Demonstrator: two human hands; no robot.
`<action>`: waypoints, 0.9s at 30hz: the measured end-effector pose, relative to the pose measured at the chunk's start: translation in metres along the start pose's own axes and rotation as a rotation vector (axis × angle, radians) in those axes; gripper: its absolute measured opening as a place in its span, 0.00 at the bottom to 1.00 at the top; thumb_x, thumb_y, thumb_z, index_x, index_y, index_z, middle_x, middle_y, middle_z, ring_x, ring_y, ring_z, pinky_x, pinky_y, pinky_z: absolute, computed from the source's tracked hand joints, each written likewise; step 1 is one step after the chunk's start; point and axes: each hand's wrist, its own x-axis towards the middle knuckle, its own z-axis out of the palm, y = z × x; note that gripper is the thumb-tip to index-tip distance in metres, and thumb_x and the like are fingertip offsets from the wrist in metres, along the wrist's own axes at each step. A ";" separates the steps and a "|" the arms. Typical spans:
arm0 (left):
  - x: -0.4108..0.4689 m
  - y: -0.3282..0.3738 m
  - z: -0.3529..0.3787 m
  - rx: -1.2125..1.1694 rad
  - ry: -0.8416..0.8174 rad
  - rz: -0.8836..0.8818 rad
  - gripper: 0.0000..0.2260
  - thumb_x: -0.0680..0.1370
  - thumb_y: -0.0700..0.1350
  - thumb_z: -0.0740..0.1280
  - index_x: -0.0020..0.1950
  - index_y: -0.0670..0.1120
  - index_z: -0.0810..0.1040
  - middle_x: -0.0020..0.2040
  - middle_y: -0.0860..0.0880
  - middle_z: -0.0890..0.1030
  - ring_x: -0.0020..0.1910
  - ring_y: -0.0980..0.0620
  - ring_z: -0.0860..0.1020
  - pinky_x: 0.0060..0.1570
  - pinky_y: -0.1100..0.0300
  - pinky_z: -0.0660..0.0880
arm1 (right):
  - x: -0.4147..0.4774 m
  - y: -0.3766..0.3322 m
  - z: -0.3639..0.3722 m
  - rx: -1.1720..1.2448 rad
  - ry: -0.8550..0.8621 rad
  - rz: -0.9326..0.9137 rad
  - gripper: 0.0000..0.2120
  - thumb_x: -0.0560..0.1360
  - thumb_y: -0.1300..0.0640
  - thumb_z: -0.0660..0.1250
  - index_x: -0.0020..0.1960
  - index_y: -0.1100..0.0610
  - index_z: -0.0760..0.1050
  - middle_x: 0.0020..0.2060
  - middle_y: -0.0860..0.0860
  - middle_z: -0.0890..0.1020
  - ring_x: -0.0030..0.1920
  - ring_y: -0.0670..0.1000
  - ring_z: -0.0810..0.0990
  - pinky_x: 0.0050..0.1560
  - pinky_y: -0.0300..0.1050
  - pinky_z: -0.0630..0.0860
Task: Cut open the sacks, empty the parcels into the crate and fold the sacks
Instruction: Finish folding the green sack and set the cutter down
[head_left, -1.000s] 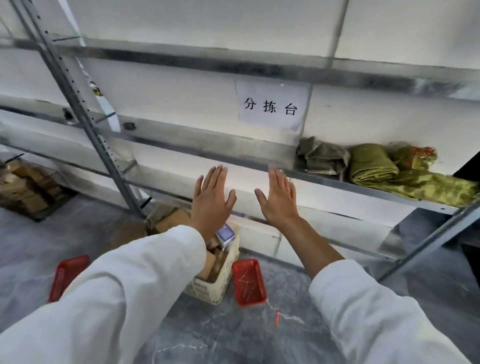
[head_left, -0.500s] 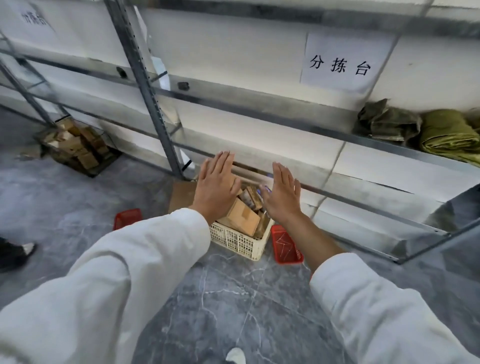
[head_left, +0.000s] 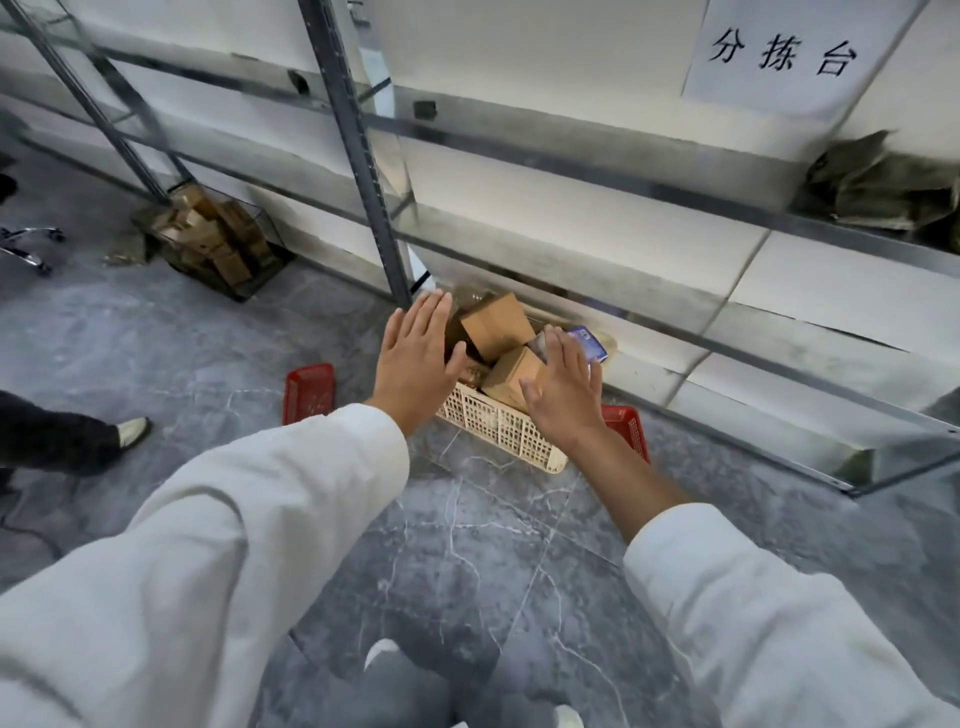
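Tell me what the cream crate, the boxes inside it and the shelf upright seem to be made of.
Crate: likely moulded plastic, matte cream, judging by its grid-holed wall.
Boxes: cardboard, matte brown, with crisp folded edges.
Shelf upright: probably steel, dull grey, with a row of punched holes.

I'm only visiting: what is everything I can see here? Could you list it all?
crate: one, cream, on the floor by the rack
parcels: at least three, two brown and one blue, in the crate
trays: two, red, on the floor either side of the crate
bin: one, dark, full of brown boxes, floor at left
sacks: olive, folded, count unclear, shelf at upper right
sign: one, white with black characters, top right
rack: grey metal, along the wall
leg: another person's, dark trouser, pale shoe, left edge
left hand: flat, white sleeve, above the crate
right hand: flat, white sleeve, above the parcels
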 end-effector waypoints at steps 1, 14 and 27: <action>0.002 -0.011 -0.004 -0.005 0.010 -0.011 0.27 0.80 0.52 0.57 0.78 0.47 0.57 0.78 0.50 0.58 0.78 0.55 0.52 0.76 0.53 0.46 | 0.002 -0.010 0.001 -0.004 0.005 -0.003 0.34 0.79 0.49 0.59 0.78 0.54 0.45 0.78 0.51 0.51 0.78 0.52 0.47 0.76 0.57 0.43; 0.043 -0.226 -0.029 0.031 -0.035 0.140 0.26 0.81 0.53 0.56 0.78 0.47 0.57 0.78 0.49 0.59 0.78 0.53 0.53 0.76 0.52 0.46 | 0.063 -0.190 0.125 0.035 0.093 0.087 0.33 0.79 0.50 0.59 0.78 0.54 0.48 0.78 0.51 0.52 0.77 0.51 0.47 0.76 0.55 0.42; 0.056 -0.293 0.032 0.051 -0.141 0.134 0.31 0.78 0.58 0.44 0.78 0.47 0.57 0.78 0.50 0.59 0.78 0.54 0.53 0.77 0.51 0.48 | 0.099 -0.205 0.200 -0.049 0.056 0.092 0.33 0.81 0.48 0.56 0.79 0.52 0.43 0.78 0.47 0.48 0.77 0.46 0.43 0.76 0.51 0.38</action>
